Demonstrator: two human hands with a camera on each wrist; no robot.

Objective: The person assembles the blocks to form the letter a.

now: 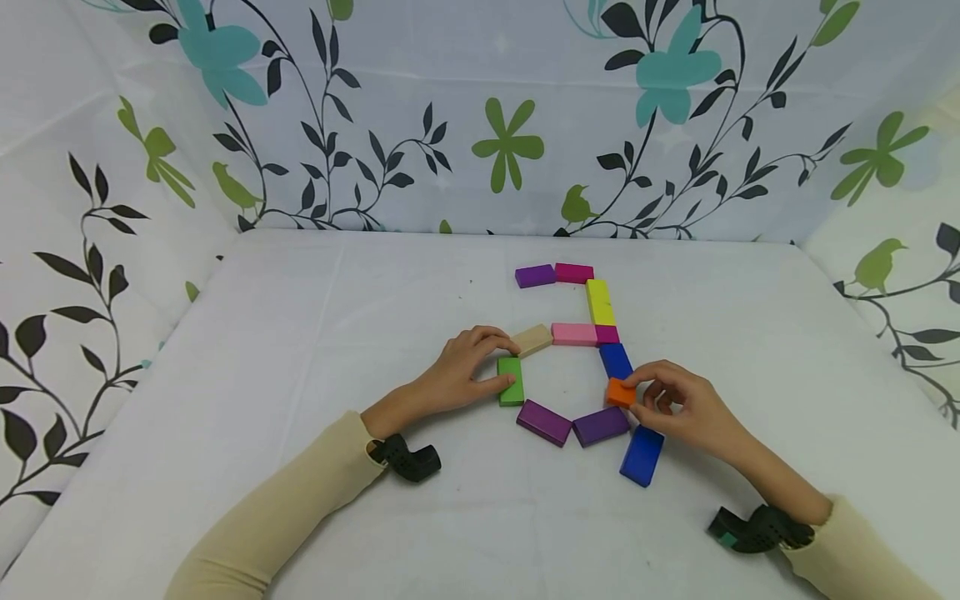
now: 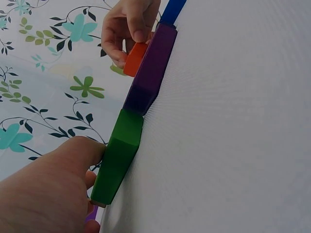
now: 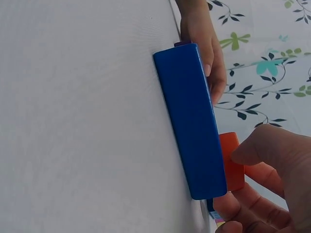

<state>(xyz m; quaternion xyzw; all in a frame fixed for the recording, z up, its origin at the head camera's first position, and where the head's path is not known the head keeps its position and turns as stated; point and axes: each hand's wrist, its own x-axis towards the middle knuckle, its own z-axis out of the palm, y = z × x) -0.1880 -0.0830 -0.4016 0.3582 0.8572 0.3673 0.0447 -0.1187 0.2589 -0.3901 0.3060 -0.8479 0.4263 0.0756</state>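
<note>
My right hand (image 1: 686, 408) pinches a short orange block (image 1: 619, 393) between thumb and fingers. The piece is at the near end of a blue block (image 1: 616, 361), with another blue block (image 1: 642, 457) just below. On the other side of the ring, my left hand (image 1: 468, 371) rests against a green block (image 1: 511, 383). Its thumb lies on the green block, and its forefinger touches the end of a tan block (image 1: 533, 341). In the left wrist view the green block (image 2: 117, 158) stands in front of the fingers, partly hiding them. The right wrist view shows the orange block (image 3: 232, 162) behind the large blue one.
Two purple blocks (image 1: 543, 422) close the ring's near side. A pink block (image 1: 573, 334) and a small magenta block (image 1: 607, 334) form its far side. Beyond stand yellow (image 1: 601, 302), magenta (image 1: 574, 273) and purple (image 1: 535, 277) blocks. Patterned cloth (image 1: 420, 100) hangs behind the white table (image 1: 375, 292).
</note>
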